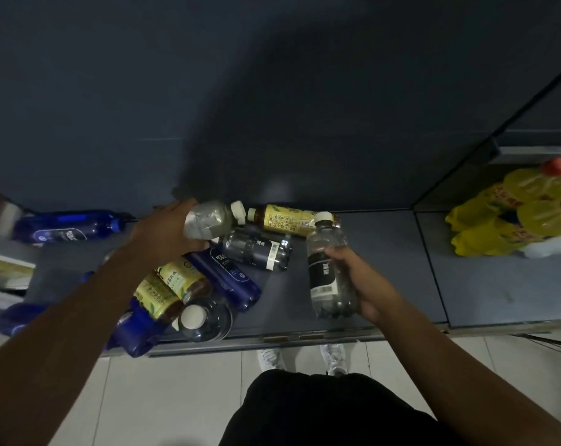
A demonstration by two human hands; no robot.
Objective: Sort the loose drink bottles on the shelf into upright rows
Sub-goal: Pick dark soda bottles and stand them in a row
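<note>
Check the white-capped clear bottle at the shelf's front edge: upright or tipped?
Upright. The clear bottle shows its white cap from above, round body around it; the tea bottles beside it lie flat.

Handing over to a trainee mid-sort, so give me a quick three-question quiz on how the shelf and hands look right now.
1. True or false: the left hand grips the grey-label bottle while the right hand grips the black-label bottle.
2. The yellow-label tea bottle by the back wall is: A standing upright, B lying on its side, C held in a hand.
3. Fill in: the yellow bottles in the compartment to the right have ___ caps.
Key: 1 true; 2 B; 3 red.
</note>
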